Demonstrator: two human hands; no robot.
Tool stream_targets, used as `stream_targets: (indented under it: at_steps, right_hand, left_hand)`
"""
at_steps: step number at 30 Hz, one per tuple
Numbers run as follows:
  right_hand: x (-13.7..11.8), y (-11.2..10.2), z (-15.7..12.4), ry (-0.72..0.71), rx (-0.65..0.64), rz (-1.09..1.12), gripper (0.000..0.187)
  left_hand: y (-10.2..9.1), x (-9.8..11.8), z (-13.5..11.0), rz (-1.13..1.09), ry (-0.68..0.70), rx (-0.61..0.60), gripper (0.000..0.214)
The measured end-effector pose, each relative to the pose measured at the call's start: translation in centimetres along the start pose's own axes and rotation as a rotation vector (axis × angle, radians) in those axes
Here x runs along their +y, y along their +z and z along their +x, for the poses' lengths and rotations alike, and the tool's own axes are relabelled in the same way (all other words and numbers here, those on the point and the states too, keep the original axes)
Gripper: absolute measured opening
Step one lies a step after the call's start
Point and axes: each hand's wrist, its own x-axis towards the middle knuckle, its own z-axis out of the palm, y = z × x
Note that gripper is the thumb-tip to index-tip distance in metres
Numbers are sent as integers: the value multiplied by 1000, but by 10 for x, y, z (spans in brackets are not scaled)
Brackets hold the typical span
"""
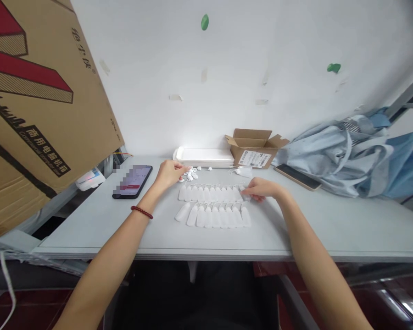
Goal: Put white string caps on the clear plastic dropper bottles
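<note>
Two rows of frosted white, rounded plastic pieces with thin white cords lie on the table: a back row (209, 194) and a front row (218, 216). My right hand (259, 189) is at the right end of the back row, its fingers closed around the edge of the last frosted piece (244, 192). At the left, my left hand (170, 175) reaches to a small pile of white caps (192, 174). Its thumb and fingertips are pinched together at the pile's edge; what lies between them is too small to make out.
Behind the rows stand a long white tray (206, 157) and an open cardboard box (254, 149). More frosted pieces (243, 171) lie before the box. One phone (134, 181) is at left, a dark phone-like slab (298, 177) at right beside blue-grey fabric (333, 156). A large carton (44, 101) leans in from the left.
</note>
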Motion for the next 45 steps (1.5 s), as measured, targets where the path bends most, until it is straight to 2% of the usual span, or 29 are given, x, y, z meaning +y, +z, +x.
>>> stream_targets:
  at_steps: [7, 13, 15, 18, 20, 22, 25, 28, 32, 36, 41, 45]
  right_hand:
    - [3, 0, 1, 17, 85, 6, 34]
    - [-12, 4, 0, -123, 372, 30, 33]
    - [-20, 12, 3, -162, 468, -3, 33]
    - [-34, 28, 8, -264, 656, -23, 31]
    - [-44, 37, 8, -346, 729, 28, 31]
    - [-53, 44, 3, -429, 685, 127, 30]
    - [-64, 48, -6, -509, 492, 291, 30]
    - [-68, 48, -12, -546, 329, 440, 32]
    - [-67, 45, -13, -554, 259, 583, 31]
    - [-67, 44, -14, -535, 143, 645, 28]
    - [-68, 45, -15, -516, 58, 625, 24]
    - [-66, 46, -12, -514, 40, 606, 25]
  left_hand:
    - [2, -1, 1, 27, 1, 8, 39]
    - [14, 3, -4, -13, 53, 77, 42]
    - [21, 7, -8, -153, 41, 41, 41]
    - [32, 12, -13, -432, -24, -83, 37]
    - [38, 15, -17, -538, -26, -167, 39]
    - [44, 18, -22, -570, -2, -241, 40]
    - [48, 22, -27, -567, -2, -330, 38]
    - [47, 25, -29, -650, -44, -370, 36]
    - [42, 27, -26, -796, -69, -390, 34]
    - [35, 29, -26, -824, -40, -413, 33]
    - [29, 29, -27, -696, 83, -485, 27]
    - [27, 28, -26, -586, 150, -485, 26]
